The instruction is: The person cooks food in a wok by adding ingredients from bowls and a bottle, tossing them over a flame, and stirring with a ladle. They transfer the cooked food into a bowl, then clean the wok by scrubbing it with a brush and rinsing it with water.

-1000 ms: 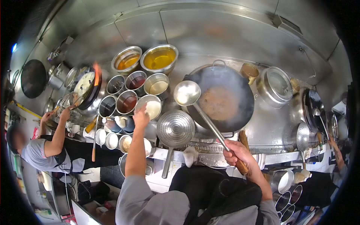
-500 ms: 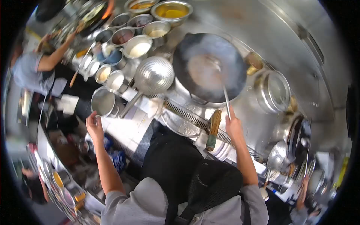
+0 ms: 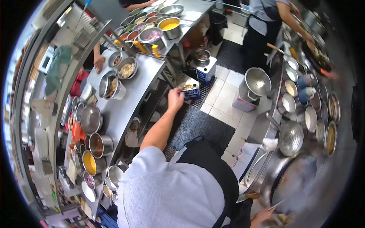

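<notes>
My right hand (image 3: 261, 216), low at the right edge of my body, is wrapped round the thin metal handle of a ladle (image 3: 276, 205). That handle reaches into a dark steaming wok (image 3: 310, 167), and steam hides the ladle's head. My left hand (image 3: 176, 98) is stretched forward over the aisle, empty, thumb and fingers apart. Just beyond its fingertips stands a blue-and-white square tin (image 3: 192, 94) with its top cut open. A perforated strainer (image 3: 291, 139) rests beside the wok.
A steel counter (image 3: 125, 100) with bowls and pots runs along the left. A metal pot (image 3: 249, 78) stands on a box over the tiled floor (image 3: 218, 95). One co-worker (image 3: 262, 22) works at another wok at upper right; another person's hand (image 3: 99, 62) is over the left counter.
My view has swung left, from the stove to the aisle and counter. My left hand has moved from beside the pot to near the square tin. My right hand still holds the ladle.
</notes>
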The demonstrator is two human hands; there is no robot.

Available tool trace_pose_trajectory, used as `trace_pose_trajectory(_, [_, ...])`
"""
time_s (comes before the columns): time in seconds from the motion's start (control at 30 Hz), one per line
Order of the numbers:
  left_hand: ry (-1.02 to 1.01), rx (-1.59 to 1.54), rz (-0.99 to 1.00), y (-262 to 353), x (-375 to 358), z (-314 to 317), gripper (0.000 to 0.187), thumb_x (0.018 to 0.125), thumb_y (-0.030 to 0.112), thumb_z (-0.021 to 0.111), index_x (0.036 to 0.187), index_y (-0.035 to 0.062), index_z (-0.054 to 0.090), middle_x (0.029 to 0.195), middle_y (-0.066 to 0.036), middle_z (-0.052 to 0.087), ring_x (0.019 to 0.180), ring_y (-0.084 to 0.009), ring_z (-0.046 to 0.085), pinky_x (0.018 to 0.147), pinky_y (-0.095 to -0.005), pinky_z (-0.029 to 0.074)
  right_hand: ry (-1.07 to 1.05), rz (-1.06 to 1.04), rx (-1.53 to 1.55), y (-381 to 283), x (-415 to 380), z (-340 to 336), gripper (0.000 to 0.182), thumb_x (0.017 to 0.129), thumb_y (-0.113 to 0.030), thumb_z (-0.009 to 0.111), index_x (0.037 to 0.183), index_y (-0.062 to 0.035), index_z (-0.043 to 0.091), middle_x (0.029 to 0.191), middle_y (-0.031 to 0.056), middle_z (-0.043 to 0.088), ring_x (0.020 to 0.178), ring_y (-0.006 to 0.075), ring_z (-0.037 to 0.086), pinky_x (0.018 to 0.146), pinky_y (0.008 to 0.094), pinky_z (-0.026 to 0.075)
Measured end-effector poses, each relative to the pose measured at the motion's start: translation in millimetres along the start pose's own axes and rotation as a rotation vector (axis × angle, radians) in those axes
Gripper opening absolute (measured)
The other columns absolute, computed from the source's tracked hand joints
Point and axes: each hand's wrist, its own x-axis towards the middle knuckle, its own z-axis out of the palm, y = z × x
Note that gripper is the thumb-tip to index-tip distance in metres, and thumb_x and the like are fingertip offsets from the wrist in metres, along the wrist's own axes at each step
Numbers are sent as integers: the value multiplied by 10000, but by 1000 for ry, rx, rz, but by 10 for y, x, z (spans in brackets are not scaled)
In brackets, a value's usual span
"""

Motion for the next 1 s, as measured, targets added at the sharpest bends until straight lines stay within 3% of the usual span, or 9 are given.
trace_pose_trajectory(0.13, [515, -194, -431, -705, 395, -836, 203, 862, 189, 640, 960, 12, 622, 893, -141, 627, 843, -272, 607, 793, -394, 495, -795, 648, 179, -1591, 1296, -2084, 333, 948, -190, 564, 1177, 39, 639, 1044, 241, 685, 933, 376, 644, 811, 470, 515])
trace_pose_trajectory(0.27, [1099, -109, -512, -1374, 773, -1817, 285, 910, 218, 618, 984, -27, 493, 873, -128, 598, 792, -249, 598, 736, -370, 506, -669, 566, 250, -1195, 1144, -1651, 364, 956, -224, 554, 1222, 18, 614, 986, 194, 663, 863, 311, 612, 744, 416, 485])
trace_pose_trajectory(0.4, [548, -749, -576, -1326, 1001, -2245, 298, 925, 257, 629, 989, -8, 506, 778, -78, 592, 643, -183, 646, 534, -289, 531, -704, 559, 358, -1180, 1167, -1299, 398, 963, -258, 544, 1266, -4, 590, 927, 147, 642, 793, 246, 581, 678, 362, 455])
trace_pose_trajectory(0.7, [673, -944, -940, -1873, 2109, -1575, 295, 938, 189, 620, 1120, -25, 528, 904, -216, 633, 600, -254, 630, 407, -298, 476, -835, 847, 712, -988, 923, -1147, 479, 980, -334, 522, 1367, -52, 534, 795, 40, 593, 636, 100, 509, 528, 240, 387])
trace_pose_trajectory(0.8, [603, -1339, -666, -2617, 2264, -1576, 335, 923, 98, 621, 1251, 70, 565, 964, -157, 673, 740, -335, 658, 578, -437, 550, -1066, 1259, 1485, -151, 1036, -988, 506, 986, -360, 515, 1400, -69, 516, 751, 5, 576, 583, 51, 485, 478, 199, 364])
trace_pose_trajectory(0.87, [443, -1485, -594, -3215, 2465, -1643, 347, 975, 126, 547, 1317, 70, 559, 1237, -127, 650, 1073, -304, 659, 860, -456, 584, -426, 1077, 1567, -517, 966, -1477, 708, 935, -408, 563, 1498, -29, 363, 1190, 118, 628, 994, 158, 656, 786, 315, 528])
trace_pose_trajectory(0.93, [337, -1186, -704, -3385, 2514, -1754, 374, 985, 171, 522, 1321, 9, 545, 1226, -151, 652, 1072, -316, 646, 873, -479, 560, -661, 967, 1505, -359, 1074, -1160, 674, 908, -191, 611, 1503, -19, 345, 948, 47, 607, 638, 94, 495, 572, 256, 464])
trace_pose_trajectory(0.97, [253, -1139, -687, -3355, 2511, -1849, 376, 972, 168, 539, 1300, -15, 550, 1195, -149, 666, 1027, -317, 661, 841, -470, 563, -560, 1080, 1716, -547, 1065, -1006, 663, 901, -94, 596, 1509, -36, 336, 909, 55, 601, 595, 131, 511, 475, 298, 436])
trace_pose_trajectory(1.0, [258, -1001, -651, -3104, 2425, -1900, 321, 942, 150, 579, 1195, -47, 580, 1143, -149, 668, 994, -301, 660, 805, -434, 570, -386, 1242, 1340, -592, 900, -512, 631, 921, -108, 598, 1502, -66, 355, 677, -37, 426, 473, 92, 425, 386, 295, 351])
